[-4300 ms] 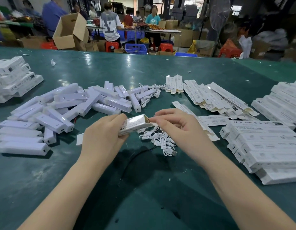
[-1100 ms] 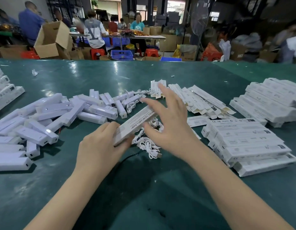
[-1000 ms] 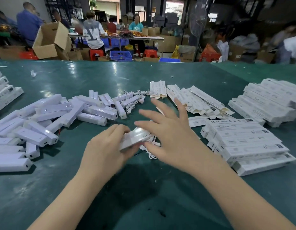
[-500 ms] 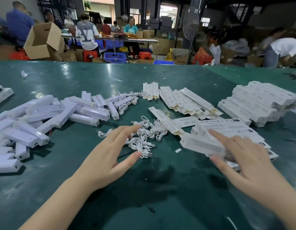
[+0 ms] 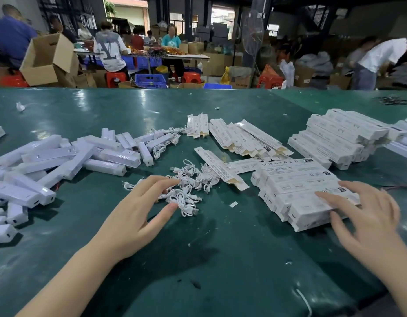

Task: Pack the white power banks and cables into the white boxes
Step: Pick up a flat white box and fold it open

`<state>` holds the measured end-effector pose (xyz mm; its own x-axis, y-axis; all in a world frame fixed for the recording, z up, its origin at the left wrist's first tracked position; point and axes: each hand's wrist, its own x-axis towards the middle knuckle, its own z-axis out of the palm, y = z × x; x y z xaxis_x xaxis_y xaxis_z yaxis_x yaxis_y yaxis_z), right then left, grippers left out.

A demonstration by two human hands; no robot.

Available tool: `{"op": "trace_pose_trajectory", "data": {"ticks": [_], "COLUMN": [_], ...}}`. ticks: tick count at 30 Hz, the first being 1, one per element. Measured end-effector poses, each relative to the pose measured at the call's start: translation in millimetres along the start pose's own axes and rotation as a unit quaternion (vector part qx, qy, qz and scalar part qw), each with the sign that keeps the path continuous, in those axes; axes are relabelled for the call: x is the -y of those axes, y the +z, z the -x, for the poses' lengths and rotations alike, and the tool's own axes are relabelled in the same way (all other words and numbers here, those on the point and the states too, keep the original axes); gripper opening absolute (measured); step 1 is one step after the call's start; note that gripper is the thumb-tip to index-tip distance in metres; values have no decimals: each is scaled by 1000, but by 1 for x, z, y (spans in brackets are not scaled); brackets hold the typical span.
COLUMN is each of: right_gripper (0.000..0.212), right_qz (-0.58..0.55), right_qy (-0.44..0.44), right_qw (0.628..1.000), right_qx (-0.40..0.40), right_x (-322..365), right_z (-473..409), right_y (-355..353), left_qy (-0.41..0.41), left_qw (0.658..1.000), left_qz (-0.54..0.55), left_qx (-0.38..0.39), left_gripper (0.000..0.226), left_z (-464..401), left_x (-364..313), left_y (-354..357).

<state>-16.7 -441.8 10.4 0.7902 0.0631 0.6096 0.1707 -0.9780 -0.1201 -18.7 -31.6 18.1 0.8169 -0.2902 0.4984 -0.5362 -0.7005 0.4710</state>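
Overhead light falls evenly on the green table (image 5: 220, 259), leaving pale glare streaks near its far edge. Soft shadows sit beneath both forearms. The background hall is dim — daylight glows through distant doorways. Wide-angle bending curves the edges; far figures blur.

- Only one view is supplied: a wide-angle camera worn on the person's head.
- It faces forward and down across the green table (image 5: 220, 259), from the near edge toward the far edge.
- It sits close: both forearms enter from the bottom corners, and the left hand (image 5: 138, 213) and right hand (image 5: 369, 223) fill the lower half.
- The upper third looks past the far table edge into a workshop with seated workers (image 5: 110, 51).
- Straight lines bow near the frame borders.
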Motion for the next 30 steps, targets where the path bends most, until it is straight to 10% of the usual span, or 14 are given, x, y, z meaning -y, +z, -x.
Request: {"op": "trace_pose_trajectory", "data": {"ticks": [18,25,30], "right_gripper": [35,52,37], "right_qz": [-186,-34,57], "right_qy": [-16,-2,63], "right_qw": [982,956,970], "right_qx": [37,290,228], "right_x": [111,173,181], "right_z": [-49,-110,-98], "right_y": [-9,73,106], "left_qy": [-38,-52,-55], "left_qw": [998,997,990], "left_qz": [-40,-48,-120], "left_qx": [-35,-22,-41], "left_gripper": [11,9,11], "left_z": [-3,-2,-2], "left_x": [9,10,11], "left_y": [3,-2,-9]}}
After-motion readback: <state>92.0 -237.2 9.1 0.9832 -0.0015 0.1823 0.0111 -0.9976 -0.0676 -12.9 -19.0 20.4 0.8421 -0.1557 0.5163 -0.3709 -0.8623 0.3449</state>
